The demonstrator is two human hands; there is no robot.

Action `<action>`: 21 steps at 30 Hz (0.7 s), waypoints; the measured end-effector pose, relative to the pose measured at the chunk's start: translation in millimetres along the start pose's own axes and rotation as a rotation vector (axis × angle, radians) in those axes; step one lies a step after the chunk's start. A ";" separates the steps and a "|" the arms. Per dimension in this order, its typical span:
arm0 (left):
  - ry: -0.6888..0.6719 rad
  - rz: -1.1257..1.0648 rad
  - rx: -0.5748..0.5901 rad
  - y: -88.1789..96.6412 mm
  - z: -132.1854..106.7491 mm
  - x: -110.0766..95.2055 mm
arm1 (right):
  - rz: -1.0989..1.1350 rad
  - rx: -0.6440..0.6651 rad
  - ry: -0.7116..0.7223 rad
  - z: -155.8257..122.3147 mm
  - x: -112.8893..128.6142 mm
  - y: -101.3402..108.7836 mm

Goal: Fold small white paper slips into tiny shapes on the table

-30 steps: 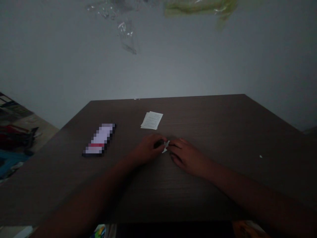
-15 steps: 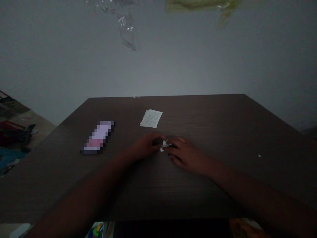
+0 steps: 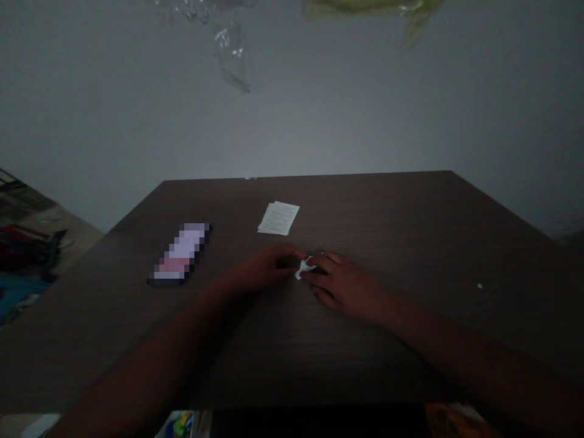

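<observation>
A small folded piece of white paper (image 3: 303, 267) lies low on the brown table between my hands. My left hand (image 3: 269, 267) has its thumb and index finger curved to the paper's left edge, the tips closed on it. From the right, my right hand (image 3: 342, 283) covers part of the same paper, gripping it with the thumb and first fingers while the other fingers rest near the tabletop. Its right end is hidden under those fingers. Beyond my hands sits a small stack of printed paper sheets (image 3: 279, 218).
A phone (image 3: 180, 254) with a blurred-out screen lies on the table (image 3: 410, 231) to the left. A tiny white scrap (image 3: 479, 286) is at the right. Behind the table rises a pale wall (image 3: 342, 115) with a clear plastic bag (image 3: 232, 58) on it.
The piece of paper and both hands stay in nearly the same place; the left fingertips shift very slightly at the paper's edge. The view tilts a little.
</observation>
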State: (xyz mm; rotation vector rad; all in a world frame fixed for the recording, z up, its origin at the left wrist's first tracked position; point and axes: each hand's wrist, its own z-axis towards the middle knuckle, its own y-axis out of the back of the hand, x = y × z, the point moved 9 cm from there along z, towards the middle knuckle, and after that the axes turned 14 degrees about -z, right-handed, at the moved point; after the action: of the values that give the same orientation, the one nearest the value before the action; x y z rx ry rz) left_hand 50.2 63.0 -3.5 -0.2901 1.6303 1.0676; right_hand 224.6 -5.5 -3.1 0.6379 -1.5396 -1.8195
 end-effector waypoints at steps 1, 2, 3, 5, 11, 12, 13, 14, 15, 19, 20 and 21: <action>0.000 -0.004 0.001 0.3 -0.3 0.7 | 0.007 -0.007 -0.005 0.2 0.2 0.7; -0.001 -0.007 0.002 0.4 -0.5 1.1 | 0.012 -0.015 -0.009 0.3 0.5 1.4; -0.003 -0.007 0.004 0.4 -0.5 1.4 | 0.012 -0.019 -0.011 0.4 0.9 1.7; -0.002 -0.005 0.009 0.1 0.1 1.7 | -0.004 -0.015 -0.012 0.4 2.3 1.2; 0.005 0.015 0.027 -1.2 3.6 0.3 | -0.058 0.003 -0.026 -0.4 7.9 1.3; 0.005 0.014 0.023 -0.8 4.0 0.4 | -0.071 0.010 -0.023 -0.4 9.8 1.8; 0.006 0.014 0.022 -0.6 4.3 0.9 | -0.086 0.021 -0.021 -0.3 11.7 2.2; 0.007 0.013 0.024 -0.8 4.5 1.6 | -0.101 0.036 -0.023 -0.2 13.3 2.4; 0.009 0.012 0.029 -1.2 4.7 2.5 | -0.114 0.054 -0.027 -0.1 14.7 2.5; 0.014 0.014 0.056 -3.1 4.5 5.4 | -0.136 0.110 -0.050 0.2 18.1 3.1; 0.015 0.020 0.057 -3.0 4.3 5.4 | -0.139 0.117 -0.055 0.2 18.5 3.2; 0.015 0.027 0.056 -2.8 4.1 5.1 | -0.143 0.120 -0.059 0.2 18.6 3.4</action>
State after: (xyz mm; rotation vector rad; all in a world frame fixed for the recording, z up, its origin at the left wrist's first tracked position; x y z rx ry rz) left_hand 52.9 66.2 -9.2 -0.2406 1.6790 1.0400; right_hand 212.7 -19.6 1.2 0.7746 -1.6902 -1.8759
